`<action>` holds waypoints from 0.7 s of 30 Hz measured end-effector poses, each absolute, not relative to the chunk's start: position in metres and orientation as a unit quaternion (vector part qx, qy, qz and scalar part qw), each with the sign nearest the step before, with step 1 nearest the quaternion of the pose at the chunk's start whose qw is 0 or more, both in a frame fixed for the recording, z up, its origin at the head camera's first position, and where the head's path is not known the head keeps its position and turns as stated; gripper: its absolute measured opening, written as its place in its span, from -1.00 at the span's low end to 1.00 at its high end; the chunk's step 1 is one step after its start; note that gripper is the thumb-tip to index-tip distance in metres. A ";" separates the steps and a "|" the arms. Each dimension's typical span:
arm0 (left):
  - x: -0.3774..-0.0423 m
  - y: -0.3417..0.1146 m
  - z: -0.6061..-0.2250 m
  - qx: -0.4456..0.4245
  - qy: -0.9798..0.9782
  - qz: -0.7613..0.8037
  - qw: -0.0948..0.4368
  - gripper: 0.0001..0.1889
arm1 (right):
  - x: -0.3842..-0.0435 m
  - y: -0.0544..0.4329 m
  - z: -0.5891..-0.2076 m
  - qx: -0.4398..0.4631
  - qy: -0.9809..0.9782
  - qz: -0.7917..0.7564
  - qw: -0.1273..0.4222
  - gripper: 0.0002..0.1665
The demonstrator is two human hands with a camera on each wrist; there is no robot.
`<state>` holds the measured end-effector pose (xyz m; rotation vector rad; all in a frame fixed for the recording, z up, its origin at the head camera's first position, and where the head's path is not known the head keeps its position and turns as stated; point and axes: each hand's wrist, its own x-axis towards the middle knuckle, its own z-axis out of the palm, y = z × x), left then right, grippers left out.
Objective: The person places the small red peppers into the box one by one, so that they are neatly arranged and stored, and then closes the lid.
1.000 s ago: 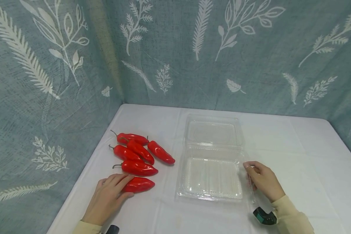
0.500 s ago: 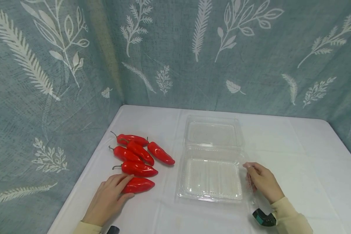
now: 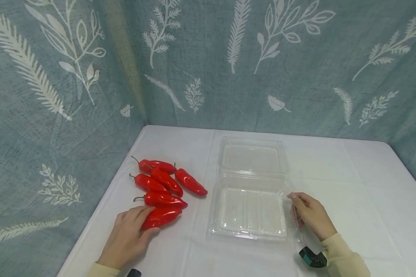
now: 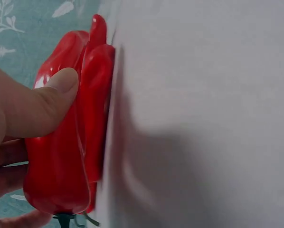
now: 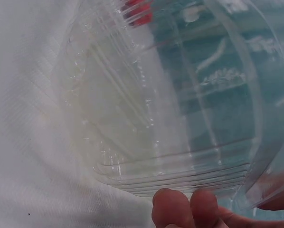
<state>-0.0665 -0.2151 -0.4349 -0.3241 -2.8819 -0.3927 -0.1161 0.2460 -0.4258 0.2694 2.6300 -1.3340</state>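
Near the table's left side, my left hand [image 3: 126, 238] grips the nearest red pepper [image 3: 162, 217]. In the left wrist view my thumb [image 4: 63, 80] lies across this pepper [image 4: 59, 175], with fingers on its far side; its dark green stem shows at the bottom. Just beyond it lies another red pepper [image 3: 164, 200], pointing right. At centre, a hinged clear plastic container [image 3: 251, 229] stands with its lid [image 3: 251, 154] folded back. My right hand [image 3: 312, 215] pinches its right rim, and in the right wrist view fingertips [image 5: 170, 206] press against the ribbed wall.
Several more red peppers [image 3: 150, 182] lie behind the held one, some touching each other. A white cloth covers the table [image 3: 350, 192]. A blue-green curtain [image 3: 208, 69] with white leaf prints hangs behind and along the left.
The nearest pepper has shifted slightly left and tilted under my left hand, its tip turning upward a little. My right hand and the container have stayed in place.
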 end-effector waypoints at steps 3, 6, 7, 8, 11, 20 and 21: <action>-0.069 -0.216 -0.428 -0.126 -0.969 -0.144 0.153 -0.28 | -0.116 0.246 -0.427 0.090 0.883 -0.452 0.089 -0.46; -0.074 -0.216 -0.418 -0.146 -0.958 -0.151 0.197 -0.26 | -0.117 0.246 -0.428 0.092 0.881 -0.454 0.091 -0.45; -0.076 -0.215 -0.414 -0.152 -0.954 -0.152 0.207 -0.25 | -0.117 0.246 -0.428 0.093 0.881 -0.455 0.092 -0.44; -0.079 -0.215 -0.411 -0.159 -0.951 -0.156 0.216 -0.26 | -0.117 0.246 -0.428 0.093 0.882 -0.453 0.093 -0.43; -0.087 -0.210 -0.398 -0.179 -0.943 -0.162 0.230 -0.28 | -0.117 0.245 -0.427 0.093 0.882 -0.452 0.092 -0.41; -0.120 -0.171 -0.366 -0.264 -0.916 -0.180 0.243 -0.36 | -0.117 0.244 -0.426 0.096 0.879 -0.457 0.091 -0.43; -0.123 -0.165 -0.364 -0.274 -0.912 -0.182 0.243 -0.37 | -0.117 0.244 -0.426 0.096 0.879 -0.457 0.090 -0.44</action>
